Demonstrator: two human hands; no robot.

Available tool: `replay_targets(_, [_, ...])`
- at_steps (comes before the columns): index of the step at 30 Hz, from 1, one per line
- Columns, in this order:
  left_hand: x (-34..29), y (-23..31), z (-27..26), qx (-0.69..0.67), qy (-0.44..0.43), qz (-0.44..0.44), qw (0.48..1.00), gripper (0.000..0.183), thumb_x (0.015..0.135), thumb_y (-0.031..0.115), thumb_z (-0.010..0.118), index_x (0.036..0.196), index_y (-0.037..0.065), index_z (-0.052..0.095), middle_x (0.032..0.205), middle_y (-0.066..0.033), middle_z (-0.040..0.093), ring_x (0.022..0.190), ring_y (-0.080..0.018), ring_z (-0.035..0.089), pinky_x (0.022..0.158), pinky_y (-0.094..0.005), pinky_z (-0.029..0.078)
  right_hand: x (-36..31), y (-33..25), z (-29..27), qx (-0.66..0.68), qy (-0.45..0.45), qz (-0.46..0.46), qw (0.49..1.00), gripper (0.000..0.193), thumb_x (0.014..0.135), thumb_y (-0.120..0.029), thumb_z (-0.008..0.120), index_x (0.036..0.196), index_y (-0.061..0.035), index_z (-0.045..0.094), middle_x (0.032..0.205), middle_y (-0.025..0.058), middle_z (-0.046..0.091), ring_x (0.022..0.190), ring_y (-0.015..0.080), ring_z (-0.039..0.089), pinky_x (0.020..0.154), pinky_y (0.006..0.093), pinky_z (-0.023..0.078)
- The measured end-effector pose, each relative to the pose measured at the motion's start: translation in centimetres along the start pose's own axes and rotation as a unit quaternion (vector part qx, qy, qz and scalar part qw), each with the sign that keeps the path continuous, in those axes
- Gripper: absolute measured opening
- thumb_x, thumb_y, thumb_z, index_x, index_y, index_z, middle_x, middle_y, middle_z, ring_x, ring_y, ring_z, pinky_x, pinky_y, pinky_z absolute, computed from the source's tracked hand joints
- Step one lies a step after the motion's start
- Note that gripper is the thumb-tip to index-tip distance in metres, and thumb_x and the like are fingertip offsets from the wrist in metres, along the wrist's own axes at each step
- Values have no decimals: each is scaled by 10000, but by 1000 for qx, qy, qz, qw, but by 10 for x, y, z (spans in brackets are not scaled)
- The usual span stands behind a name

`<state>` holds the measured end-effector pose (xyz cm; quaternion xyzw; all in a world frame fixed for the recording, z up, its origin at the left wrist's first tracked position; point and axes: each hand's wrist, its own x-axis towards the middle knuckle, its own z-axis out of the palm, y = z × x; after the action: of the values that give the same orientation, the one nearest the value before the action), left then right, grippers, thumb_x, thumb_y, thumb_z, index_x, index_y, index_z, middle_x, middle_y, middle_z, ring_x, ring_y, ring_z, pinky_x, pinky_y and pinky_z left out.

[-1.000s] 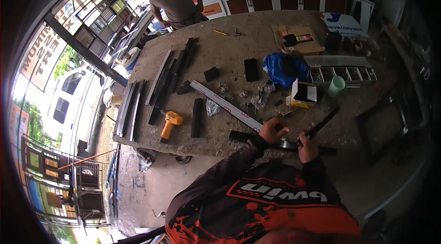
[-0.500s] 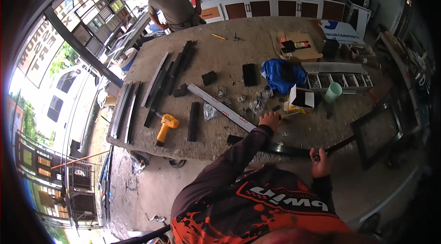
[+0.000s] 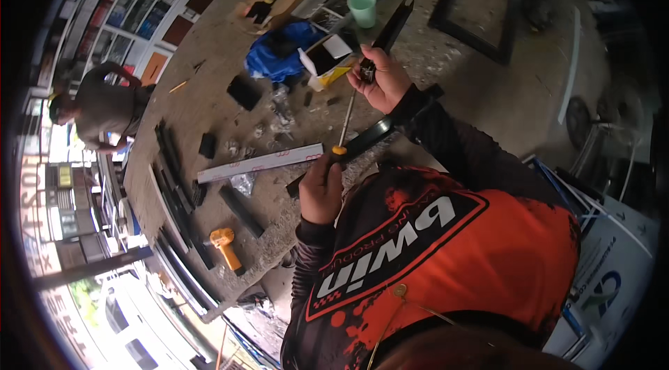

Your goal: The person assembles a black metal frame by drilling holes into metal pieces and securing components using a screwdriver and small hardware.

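Observation:
My left hand [image 3: 320, 192] grips a screwdriver [image 3: 346, 122] by its orange-tipped handle. Its thin shaft points up toward my right hand [image 3: 382, 83]. That hand is closed around a black metal profile [image 3: 394, 21] which sticks up and away from it over the workbench [image 3: 209, 70]. A second black profile [image 3: 362, 140] runs between the two hands down to the bench edge. Whether the two black pieces are joined is hidden by my right hand.
A silver strip [image 3: 258, 163] lies left of my left hand. Further off are an orange drill [image 3: 224, 241], a row of black profiles [image 3: 174, 182], a blue cloth [image 3: 286, 49], a green cup [image 3: 362, 8] and a black frame [image 3: 481, 14]. Another person [image 3: 104, 102] stands at the far side.
The view has swung round. Both hands were on a long black profile at the bench edge; now the left holds a screwdriver and the right holds a black profile up.

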<state>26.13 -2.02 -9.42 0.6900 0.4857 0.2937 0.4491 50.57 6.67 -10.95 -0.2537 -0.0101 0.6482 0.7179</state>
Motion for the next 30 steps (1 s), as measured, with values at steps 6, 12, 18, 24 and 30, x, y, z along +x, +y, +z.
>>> replay_targets(6, [-14,-10,-33,42,49,31,997,291,906,80,612,1161,-61,608,973,-237,672,880,-334,684,777,-351,518,0,50,28,-59,-12,45,997,237,849,-241,721,919,-115,533,738,22,542,672,147,586,637,345,540])
replay_targets(12, [-30,-35,-75,83,86,49,992,294,910,96,615,1169,-43,608,973,-235,669,881,-358,678,766,-367,522,-14,114,63,-104,16,54,993,223,857,-248,725,918,-143,539,754,-14,554,686,113,592,691,318,545])
replay_targets(18, [-57,-63,-129,133,112,64,983,324,898,151,623,1178,-11,605,887,-198,651,791,-375,648,670,-428,511,-22,183,87,-106,-9,82,991,196,886,-257,685,935,-175,514,716,-35,508,643,113,539,673,319,493])
replay_targets(24, [-82,-69,-180,309,128,119,935,414,853,167,675,1234,27,594,888,-134,639,738,-294,645,645,-394,527,-29,233,90,-135,13,25,990,212,900,-299,663,875,-143,523,699,-18,503,645,110,532,714,375,534])
replay_targets(30, [-100,-100,-201,318,124,214,915,445,838,165,684,1246,17,585,860,-87,624,718,-257,613,627,-355,509,-49,260,64,-117,65,9,991,222,901,-318,665,893,-141,532,809,-15,496,723,136,552,723,412,528])
